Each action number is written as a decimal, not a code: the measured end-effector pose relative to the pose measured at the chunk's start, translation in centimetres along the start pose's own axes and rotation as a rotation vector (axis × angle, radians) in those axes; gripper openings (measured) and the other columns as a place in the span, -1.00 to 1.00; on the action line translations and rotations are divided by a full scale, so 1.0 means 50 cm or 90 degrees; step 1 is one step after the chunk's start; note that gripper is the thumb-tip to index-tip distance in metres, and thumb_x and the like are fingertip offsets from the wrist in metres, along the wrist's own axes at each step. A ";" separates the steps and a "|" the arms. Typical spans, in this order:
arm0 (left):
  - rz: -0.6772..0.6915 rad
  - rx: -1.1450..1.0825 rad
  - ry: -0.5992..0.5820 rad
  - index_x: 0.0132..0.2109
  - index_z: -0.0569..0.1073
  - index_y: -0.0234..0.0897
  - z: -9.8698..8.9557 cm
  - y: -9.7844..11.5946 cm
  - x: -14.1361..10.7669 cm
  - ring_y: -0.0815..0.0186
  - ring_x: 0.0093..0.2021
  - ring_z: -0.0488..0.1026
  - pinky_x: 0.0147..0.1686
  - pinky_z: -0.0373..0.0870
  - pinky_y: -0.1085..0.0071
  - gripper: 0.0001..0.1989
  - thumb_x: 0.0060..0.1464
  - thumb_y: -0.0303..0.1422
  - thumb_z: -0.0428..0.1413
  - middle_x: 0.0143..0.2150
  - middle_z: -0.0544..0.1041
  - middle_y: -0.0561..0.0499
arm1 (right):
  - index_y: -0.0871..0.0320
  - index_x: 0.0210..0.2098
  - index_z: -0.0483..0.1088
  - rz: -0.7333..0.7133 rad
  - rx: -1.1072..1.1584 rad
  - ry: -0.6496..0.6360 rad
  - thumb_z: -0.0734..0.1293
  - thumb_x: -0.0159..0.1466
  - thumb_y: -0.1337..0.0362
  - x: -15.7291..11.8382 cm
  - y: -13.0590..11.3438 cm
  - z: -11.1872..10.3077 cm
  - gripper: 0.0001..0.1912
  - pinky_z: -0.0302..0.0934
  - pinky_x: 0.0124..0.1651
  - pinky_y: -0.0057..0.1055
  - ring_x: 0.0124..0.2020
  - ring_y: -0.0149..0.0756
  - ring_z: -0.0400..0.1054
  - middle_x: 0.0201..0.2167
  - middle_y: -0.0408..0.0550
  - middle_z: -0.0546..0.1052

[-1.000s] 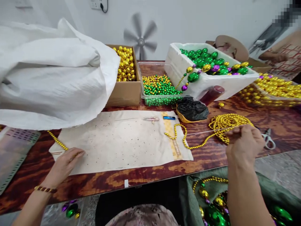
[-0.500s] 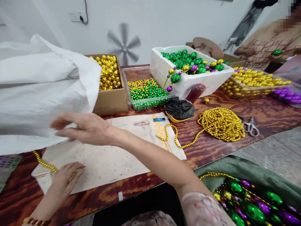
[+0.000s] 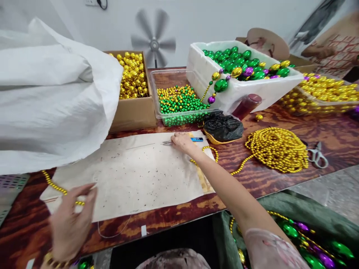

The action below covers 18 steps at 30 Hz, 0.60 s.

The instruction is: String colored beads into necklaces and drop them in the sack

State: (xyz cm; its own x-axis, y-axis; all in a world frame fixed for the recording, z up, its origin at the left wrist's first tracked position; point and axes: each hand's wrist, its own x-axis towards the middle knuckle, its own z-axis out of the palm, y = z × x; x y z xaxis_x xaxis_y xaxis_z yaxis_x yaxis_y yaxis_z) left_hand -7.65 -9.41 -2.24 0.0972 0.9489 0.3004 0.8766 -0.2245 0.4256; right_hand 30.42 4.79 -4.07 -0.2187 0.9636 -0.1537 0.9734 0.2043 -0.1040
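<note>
Head-camera view: the person's right hand [image 3: 182, 142] reaches across a stained, off-white sheet of paper [image 3: 131, 172], fingers curled down onto a thin, pale metal needle-like tool [image 3: 167, 142] that lies flat near the sheet's far edge. Whether the fingers have closed on it cannot be told, as the hand hides that end. The tool's long axis runs left to right along the sheet's far edge, its free tip pointing toward the person's left; a small blue pen-like stick [image 3: 198, 139] lies just beyond the hand on the same line.

The left hand [image 3: 71, 220] hovers blurred at the near-left corner of the sheet, fingers pinched on the end of a strand of small gold beads [image 3: 54, 185] that trails off leftward under a large white woven sack [image 3: 53, 97].

By appearance, the step in hand is picking up the tool; the next move would call for a fine pinch and a lift clear of the paper, the tip kept level.

Farther out on the dark wood-grain worktop [image 3: 266, 183] sit a coiled heap of gold bead string [image 3: 277, 149], a cardboard box of gold balls [image 3: 131, 78], a clear tray of green and gold beads [image 3: 179, 102] and scissors [image 3: 316, 157].
</note>
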 end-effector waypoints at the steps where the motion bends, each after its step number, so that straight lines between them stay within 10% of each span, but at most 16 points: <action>1: 0.012 -0.021 0.003 -0.03 0.39 -0.07 0.021 0.040 0.025 0.08 -0.09 0.48 -0.05 0.40 0.13 -0.80 0.25 -0.20 -0.01 -0.10 0.56 -0.03 | 0.29 0.04 0.44 -0.001 0.005 0.010 0.16 0.38 0.40 0.003 -0.003 0.005 -0.67 0.15 0.11 -0.19 0.12 -0.02 0.33 0.06 0.29 0.47; 9: 0.047 0.001 -0.251 -0.03 0.48 -0.24 0.213 0.133 0.139 -0.03 0.06 0.30 0.03 0.27 0.00 -0.75 0.22 -0.31 0.00 -0.04 0.51 -0.17 | 0.25 0.01 0.40 0.098 0.113 0.121 0.04 0.47 0.30 0.007 0.035 0.003 -0.65 0.20 -0.11 -0.37 -0.10 -0.18 0.44 -0.09 0.17 0.57; 14: 0.039 0.031 -0.255 -0.08 0.46 -0.22 0.236 0.134 0.162 -0.04 0.05 0.26 -0.01 0.22 0.04 -0.79 0.20 -0.33 0.00 -0.04 0.48 -0.17 | 0.15 0.03 0.31 0.080 0.336 0.263 -0.07 0.51 0.15 -0.043 0.074 -0.050 -0.59 0.20 -0.28 -0.50 -0.35 -0.36 0.44 -0.28 -0.09 0.57; 18: 0.014 0.035 -0.276 -0.22 0.45 -0.21 0.233 0.145 0.174 -0.03 0.02 0.27 -0.03 0.20 0.06 -0.87 0.18 -0.36 0.01 -0.10 0.48 -0.14 | 0.07 -0.03 0.40 0.054 0.285 0.176 0.12 0.47 0.17 -0.107 0.058 -0.069 -0.73 0.13 -0.32 -0.49 -0.35 -0.33 0.45 -0.28 -0.13 0.58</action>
State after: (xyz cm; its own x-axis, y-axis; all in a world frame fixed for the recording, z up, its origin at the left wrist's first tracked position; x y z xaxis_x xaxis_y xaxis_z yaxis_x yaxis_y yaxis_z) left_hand 5.04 -0.18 -6.49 0.2949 0.9520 -0.0826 0.8948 -0.2448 0.3734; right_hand 34.66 0.80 -0.18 -0.0560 0.9953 0.0785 0.8489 0.0888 -0.5211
